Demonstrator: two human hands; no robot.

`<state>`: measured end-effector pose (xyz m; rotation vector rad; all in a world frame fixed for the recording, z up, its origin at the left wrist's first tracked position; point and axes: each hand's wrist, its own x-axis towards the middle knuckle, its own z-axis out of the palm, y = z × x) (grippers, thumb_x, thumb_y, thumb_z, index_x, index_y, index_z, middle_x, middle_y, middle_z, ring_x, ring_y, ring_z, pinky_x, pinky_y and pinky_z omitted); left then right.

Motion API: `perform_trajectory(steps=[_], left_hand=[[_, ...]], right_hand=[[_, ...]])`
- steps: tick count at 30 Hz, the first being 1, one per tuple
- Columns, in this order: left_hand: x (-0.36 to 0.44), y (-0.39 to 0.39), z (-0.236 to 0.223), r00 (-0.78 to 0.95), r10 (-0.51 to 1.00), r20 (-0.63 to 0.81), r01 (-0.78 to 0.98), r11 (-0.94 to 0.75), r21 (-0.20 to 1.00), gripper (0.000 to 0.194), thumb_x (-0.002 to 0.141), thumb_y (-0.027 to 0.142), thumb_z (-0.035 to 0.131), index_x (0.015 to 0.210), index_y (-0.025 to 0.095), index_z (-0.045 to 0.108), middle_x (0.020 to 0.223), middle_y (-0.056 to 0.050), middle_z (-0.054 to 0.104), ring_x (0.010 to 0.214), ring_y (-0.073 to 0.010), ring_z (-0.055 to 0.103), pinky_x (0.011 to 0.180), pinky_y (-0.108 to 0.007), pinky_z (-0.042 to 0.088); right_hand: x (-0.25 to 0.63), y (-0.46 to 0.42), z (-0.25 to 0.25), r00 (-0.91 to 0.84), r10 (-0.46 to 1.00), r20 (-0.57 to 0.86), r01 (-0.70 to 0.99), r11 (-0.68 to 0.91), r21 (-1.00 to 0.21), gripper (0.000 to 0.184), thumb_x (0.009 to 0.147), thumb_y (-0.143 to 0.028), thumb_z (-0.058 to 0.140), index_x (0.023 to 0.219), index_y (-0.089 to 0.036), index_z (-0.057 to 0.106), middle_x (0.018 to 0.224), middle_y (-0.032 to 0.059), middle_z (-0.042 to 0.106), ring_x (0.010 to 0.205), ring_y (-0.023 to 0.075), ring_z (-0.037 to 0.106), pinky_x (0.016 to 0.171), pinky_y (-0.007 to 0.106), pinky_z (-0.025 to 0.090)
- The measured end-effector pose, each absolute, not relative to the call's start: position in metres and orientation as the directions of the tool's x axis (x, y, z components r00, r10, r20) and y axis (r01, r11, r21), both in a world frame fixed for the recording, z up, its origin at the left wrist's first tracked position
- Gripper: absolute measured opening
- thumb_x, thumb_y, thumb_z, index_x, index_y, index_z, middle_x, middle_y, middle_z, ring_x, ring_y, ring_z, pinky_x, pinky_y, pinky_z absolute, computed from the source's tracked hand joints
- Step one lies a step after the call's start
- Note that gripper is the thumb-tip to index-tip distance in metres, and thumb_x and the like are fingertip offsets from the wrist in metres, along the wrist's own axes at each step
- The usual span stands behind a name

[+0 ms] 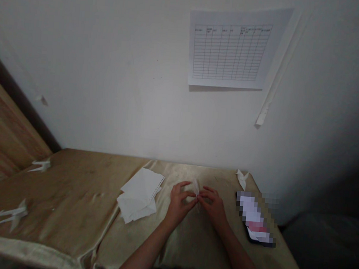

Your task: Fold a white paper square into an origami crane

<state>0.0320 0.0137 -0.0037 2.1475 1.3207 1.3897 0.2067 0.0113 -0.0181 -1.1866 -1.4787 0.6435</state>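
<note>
Between my two hands is a small white piece of folded paper [196, 187], blurred and partly covered by the fingers. My left hand [180, 200] pinches it from the left with thumb and index finger. From the right, my right hand [213, 202] pinches the same paper, its fingertips meeting those of the left. Both hands are just above the cloth-covered table. Left of my left hand lies a loose pile of white paper sheets [142, 191], one with a perforated edge.
A phone [255, 219], its screen pixelated, lies right of my right hand. Behind it is a folded paper figure [242, 179]. Two more folded figures, one nearer [14, 214] and one farther [42, 165], lie far left. A printed table sheet [231, 51] hangs on the wall.
</note>
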Motion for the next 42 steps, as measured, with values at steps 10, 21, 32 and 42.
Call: perform_trajectory(steps=[10,21,32,42], left_hand=[[0.0324,0.0133,-0.0038,0.132,0.805,0.578,0.511,-0.555,0.657,0.007,0.078,0.027,0.081,0.083,0.028,0.078,0.129,-0.006,0.06,0.123,-0.028,0.054,0.106,-0.051,0.045],[0.034,0.0148,-0.0069,0.138,0.815,0.563,0.481,-0.552,0.682,0.005,0.079,0.027,0.08,0.083,0.027,0.077,0.13,-0.006,0.06,0.124,-0.0273,0.053,0.107,-0.051,0.045],[0.0321,0.0188,-0.0056,0.144,0.86,0.489,0.416,-0.501,0.759,0.017,0.078,0.013,0.072,0.089,0.025,0.075,0.125,-0.006,0.066,0.121,-0.0253,0.058,0.108,-0.05,0.044],[0.0299,0.0226,-0.0125,0.154,0.897,0.413,0.347,-0.441,0.828,0.016,0.079,0.016,0.069,0.092,0.024,0.075,0.112,-0.006,0.074,0.114,-0.024,0.065,0.104,-0.045,0.05]], right_hand=[[0.2052,0.0082,-0.0124,0.091,0.898,0.429,0.357,0.373,-0.856,0.017,0.08,-0.042,0.07,0.076,-0.027,0.078,0.094,0.0076,0.076,0.116,0.0294,0.06,0.105,0.05,0.043],[0.2048,0.0077,-0.0118,0.095,0.883,0.46,0.364,0.399,-0.842,0.014,0.081,-0.038,0.069,0.075,-0.028,0.077,0.093,0.0068,0.075,0.113,0.0289,0.061,0.103,0.05,0.045],[0.2045,0.0049,-0.0106,0.132,0.889,0.438,0.396,0.358,-0.846,0.012,0.08,-0.033,0.065,0.077,-0.026,0.074,0.103,0.0081,0.072,0.111,0.027,0.061,0.102,0.045,0.045],[0.2068,0.0063,-0.0119,0.142,0.894,0.424,0.42,0.334,-0.844,0.012,0.078,-0.035,0.067,0.076,-0.026,0.075,0.103,0.0087,0.072,0.109,0.0283,0.062,0.102,0.048,0.046]])
